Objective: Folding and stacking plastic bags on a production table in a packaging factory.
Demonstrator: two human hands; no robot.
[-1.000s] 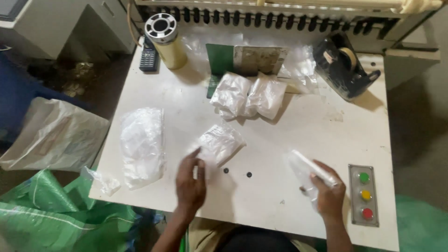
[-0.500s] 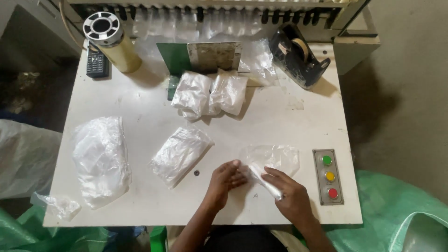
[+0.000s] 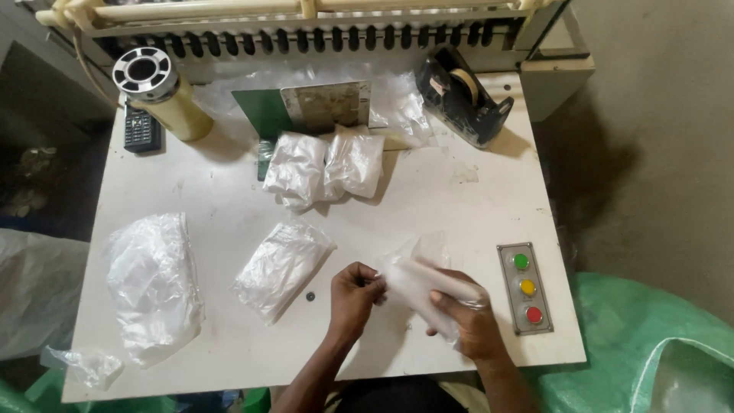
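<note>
Two hands working one clear plastic bag (image 3: 417,279) at the white table's (image 3: 474,199) near edge.
Left hand (image 3: 353,294) is pinching its end; right hand (image 3: 466,317) is gripping its body, beside the button panel (image 3: 524,288).

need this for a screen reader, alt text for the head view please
Two hands, left and right, hold a clear plastic bag over a white table. Filled bags, a tape dispenser and a three-button panel lie around them.
</note>
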